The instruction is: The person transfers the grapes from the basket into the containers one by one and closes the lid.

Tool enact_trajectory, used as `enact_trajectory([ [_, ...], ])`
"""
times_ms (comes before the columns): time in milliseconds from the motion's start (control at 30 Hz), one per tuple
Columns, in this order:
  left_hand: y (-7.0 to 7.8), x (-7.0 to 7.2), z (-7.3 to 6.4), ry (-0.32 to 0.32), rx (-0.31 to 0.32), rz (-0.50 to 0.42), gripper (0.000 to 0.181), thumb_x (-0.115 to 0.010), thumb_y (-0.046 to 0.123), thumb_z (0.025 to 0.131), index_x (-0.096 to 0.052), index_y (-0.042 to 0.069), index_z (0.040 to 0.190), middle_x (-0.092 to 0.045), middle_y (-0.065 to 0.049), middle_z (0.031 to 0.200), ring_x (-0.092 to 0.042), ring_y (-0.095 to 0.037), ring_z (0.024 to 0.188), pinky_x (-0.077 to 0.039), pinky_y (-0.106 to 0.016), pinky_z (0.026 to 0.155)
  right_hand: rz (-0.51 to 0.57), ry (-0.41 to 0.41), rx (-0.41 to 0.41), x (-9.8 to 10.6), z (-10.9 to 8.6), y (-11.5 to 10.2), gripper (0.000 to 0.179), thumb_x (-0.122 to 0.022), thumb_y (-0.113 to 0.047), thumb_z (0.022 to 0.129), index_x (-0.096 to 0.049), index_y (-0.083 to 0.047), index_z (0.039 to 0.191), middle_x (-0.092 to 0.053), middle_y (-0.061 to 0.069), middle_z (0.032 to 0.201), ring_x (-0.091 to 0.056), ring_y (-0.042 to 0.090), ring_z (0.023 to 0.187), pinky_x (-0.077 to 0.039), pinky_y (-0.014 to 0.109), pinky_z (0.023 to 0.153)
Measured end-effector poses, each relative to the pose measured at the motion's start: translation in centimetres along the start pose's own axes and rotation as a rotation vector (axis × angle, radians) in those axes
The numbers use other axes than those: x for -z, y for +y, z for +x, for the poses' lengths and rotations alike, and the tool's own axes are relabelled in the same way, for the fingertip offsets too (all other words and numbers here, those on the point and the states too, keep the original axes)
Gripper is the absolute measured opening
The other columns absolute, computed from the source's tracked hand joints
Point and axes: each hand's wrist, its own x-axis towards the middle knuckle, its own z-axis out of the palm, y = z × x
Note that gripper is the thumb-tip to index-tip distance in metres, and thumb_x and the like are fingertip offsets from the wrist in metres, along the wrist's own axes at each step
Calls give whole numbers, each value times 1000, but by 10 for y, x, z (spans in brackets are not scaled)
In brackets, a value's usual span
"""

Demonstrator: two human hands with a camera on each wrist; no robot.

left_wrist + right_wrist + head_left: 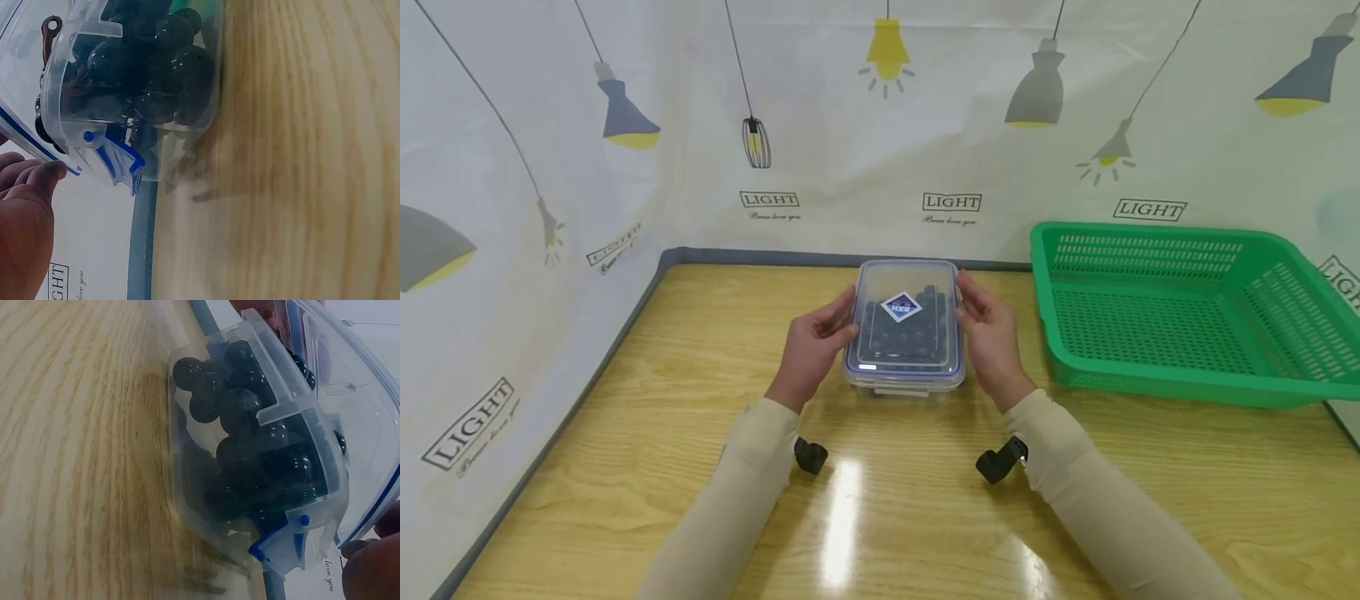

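A clear plastic food box (187, 487) sits on the table, with many dark, glossy round balls (240, 409) inside it. Its clear lid (887, 279), rimmed with a blue seal and bearing a blue-and-white diamond label (901, 307), stands at a slant over the box in both wrist views, with a gap between them. My left hand (808, 346) holds the lid's left edge; my right hand (991, 337) holds the right edge. A blue-trimmed side latch (122, 159) hangs unfastened. Among the balls at the rim shows a small brown piece with a hole (50, 31).
To the right of the box is a green slotted plastic basket (1150, 379). Behind the wooden table (880, 517) hangs a white sheet (820, 83) printed with lamps. Dark bands with small modules (810, 457) are worn at both wrists.
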Motion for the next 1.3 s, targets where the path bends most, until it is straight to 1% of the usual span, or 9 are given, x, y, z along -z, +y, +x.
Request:
enact_trajectory([
  [200,-4,2,0,-10,8,33,51,-60,-6,94,-45,-2,143,-46,-9,146,-46,-19,132,-41,-26,104,-11,5,0,-1,2,6,47,-46,13,97,-45,3,143,-39,7,153,-39,19,137,-36,20,106],
  [367,-8,5,-1,-25,19,41,51,-59,-7,94,-45,-2,143,-45,-9,146,-46,-21,132,-41,-26,102,-19,-27,5,-1,2,9,47,-46,13,97,-44,4,143,-37,8,154,-38,18,138,-35,19,106],
  [500,-9,5,0,-40,18,41,52,-59,-8,93,-45,-2,142,-45,-10,146,-45,-24,132,-42,-27,102,-99,-65,39,2,1,13,47,-46,10,98,-42,4,144,-36,9,154,-35,17,140,-31,20,109],
  [667,-10,5,1,-43,51,54,52,-62,-6,93,-46,0,142,-46,-6,146,-46,-21,132,-42,-26,102,-209,-99,41,6,-1,16,46,-47,4,100,-42,-1,146,-35,3,155,-31,13,141,-27,23,112],
  [800,-11,5,2,-34,79,98,53,-65,0,93,-48,5,143,-47,0,145,-46,-17,132,-43,-25,101,-218,-111,24,9,0,18,44,-48,-2,102,-42,-4,146,-34,-1,155,-31,10,140,-27,25,112],
  [967,-13,4,3,-24,89,94,52,-64,-1,94,-47,5,143,-47,-1,145,-47,-18,131,-44,-24,100,-189,-116,34,10,1,20,42,-52,-7,103,-44,-1,144,-35,1,154,-32,10,140,-28,24,112],
  [1033,-10,2,3,-28,93,97,52,-63,-2,94,-46,3,143,-45,-4,146,-45,-20,132,-43,-25,100,-189,-118,25,8,-3,12,42,-52,-7,103,-43,2,143,-34,4,154,-31,12,140,-28,25,112],
  [1233,-6,-1,5,-26,97,152,52,-62,-2,95,-45,2,143,-43,-5,147,-43,-20,134,-41,-27,103,-223,-102,14,8,0,17,43,-53,-10,103,-44,-1,143,-34,1,154,-32,11,140,-29,26,112],
  [1300,-10,-1,7,-17,92,169,51,-62,-2,95,-45,2,142,-44,-3,147,-44,-19,133,-41,-26,103,-231,-91,15,9,3,22,43,-53,-11,102,-44,-2,143,-35,0,153,-33,10,139,-29,25,111],
])
